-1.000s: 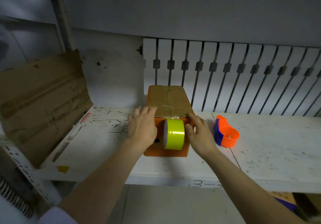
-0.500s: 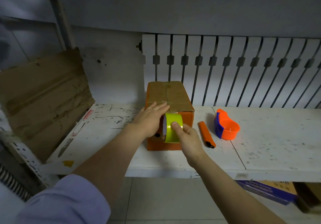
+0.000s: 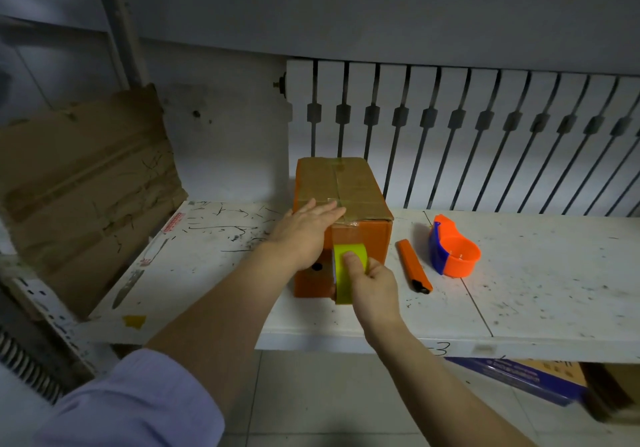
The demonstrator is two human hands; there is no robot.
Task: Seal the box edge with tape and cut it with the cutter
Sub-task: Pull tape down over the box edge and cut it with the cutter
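A brown cardboard box [image 3: 360, 190] stands on the white table [image 3: 519, 290], its top flaps taped. My left hand [image 3: 304, 228] lies flat over the box's near top edge, fingers spread. My right hand [image 3: 374, 283] grips a yellow-green tape roll [image 3: 346, 254] held upright against the box's front face, thumb on the roll. An orange cutter [image 3: 414, 271] lies on the table just right of the box.
An orange and blue tape dispenser [image 3: 453, 256] sits right of the cutter. A worn cardboard sheet [image 3: 83, 183] leans at the left. A white radiator [image 3: 450, 134] runs behind the table. Boxes [image 3: 540, 377] lie on the floor under the table's right side.
My right hand has gone from the box's side onto the tape roll and brought it lower on the front face. The left hand has slid up onto the box's top edge.
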